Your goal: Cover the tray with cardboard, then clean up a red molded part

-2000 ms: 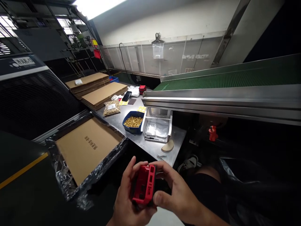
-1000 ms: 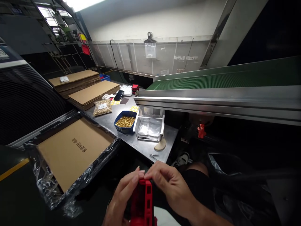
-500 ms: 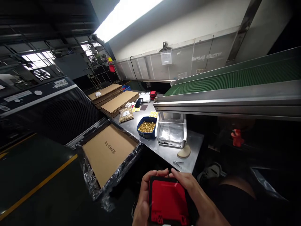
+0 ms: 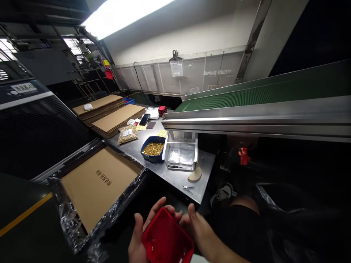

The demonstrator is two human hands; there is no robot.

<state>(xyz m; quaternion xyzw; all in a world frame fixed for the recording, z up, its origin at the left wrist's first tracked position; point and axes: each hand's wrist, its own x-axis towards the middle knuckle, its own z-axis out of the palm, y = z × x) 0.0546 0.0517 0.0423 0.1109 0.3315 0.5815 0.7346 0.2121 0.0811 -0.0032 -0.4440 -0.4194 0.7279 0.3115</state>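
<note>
A red plastic housing [image 4: 166,239] with rounded corners is low in the middle of the view, its broad flat face turned up toward me. My left hand [image 4: 139,237] cradles it from the left and below, thumb up along its edge and fingertips showing past its far corner. My right hand [image 4: 196,228] touches its right side, fingers bent against the edge.
A steel table [image 4: 175,175] carries a blue bin of brass parts [image 4: 153,149], a clear plastic drawer [image 4: 181,155], a bag of parts [image 4: 127,134], a phone and tweezers [image 4: 188,188]. A plastic-lined box with cardboard [image 4: 98,182] stands at left. A green conveyor [image 4: 260,96] runs along the right.
The red housing has turned in my hands from edge-on to its flat face up and now tilts cornerwise. My view has swung back and forth meanwhile.
</note>
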